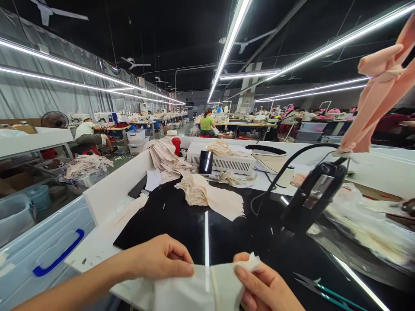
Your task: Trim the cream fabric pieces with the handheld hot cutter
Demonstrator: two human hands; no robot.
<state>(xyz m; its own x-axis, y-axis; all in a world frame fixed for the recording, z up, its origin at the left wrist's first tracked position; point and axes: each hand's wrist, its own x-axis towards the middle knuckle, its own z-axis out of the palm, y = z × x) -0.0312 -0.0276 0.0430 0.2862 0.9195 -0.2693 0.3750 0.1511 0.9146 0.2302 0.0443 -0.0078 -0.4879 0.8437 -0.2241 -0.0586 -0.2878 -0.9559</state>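
Note:
My left hand point(160, 258) pinches the left side of a small cream fabric piece point(207, 287) at the near edge of a black work table point(171, 216). On the right side of the same piece, my right hand point(264, 287) grips it with thumb on top. Both hands are closed on the cloth. A stack of cream fabric pieces point(210, 194) lies fanned out further back on the black surface.
A black tool on a cable point(313, 194) stands at the right, beside plastic-bagged fabric point(369, 224). Teal-handled snips point(324, 291) lie near my right hand. A white machine point(223, 162), a clear bin with a blue handle point(48, 255) and pink hanging cloth point(379, 86) surround it. Seated workers are far behind.

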